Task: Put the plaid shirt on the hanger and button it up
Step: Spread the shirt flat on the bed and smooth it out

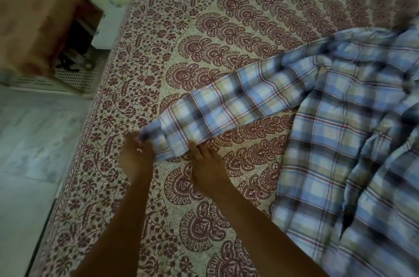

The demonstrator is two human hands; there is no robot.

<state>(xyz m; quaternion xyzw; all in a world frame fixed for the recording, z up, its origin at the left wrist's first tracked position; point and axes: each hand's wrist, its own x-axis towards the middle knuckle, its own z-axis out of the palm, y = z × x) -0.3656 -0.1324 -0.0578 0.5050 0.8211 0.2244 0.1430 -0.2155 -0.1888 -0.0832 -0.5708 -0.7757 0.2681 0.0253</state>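
Note:
The plaid shirt [335, 122], blue, cream and red checked, lies crumpled on the right side of the bed. One sleeve stretches out to the left across the bedspread. My left hand [136, 156] grips the cuff end of that sleeve. My right hand [208, 170] pinches the lower edge of the same cuff just to the right. No hanger is in view.
The bed carries a cream bedspread [204, 38] with maroon paisley print. Its left edge runs diagonally beside a pale tiled floor [29, 140]. A brown cabinet [38, 27] and a white perforated basket [68, 79] stand at the upper left.

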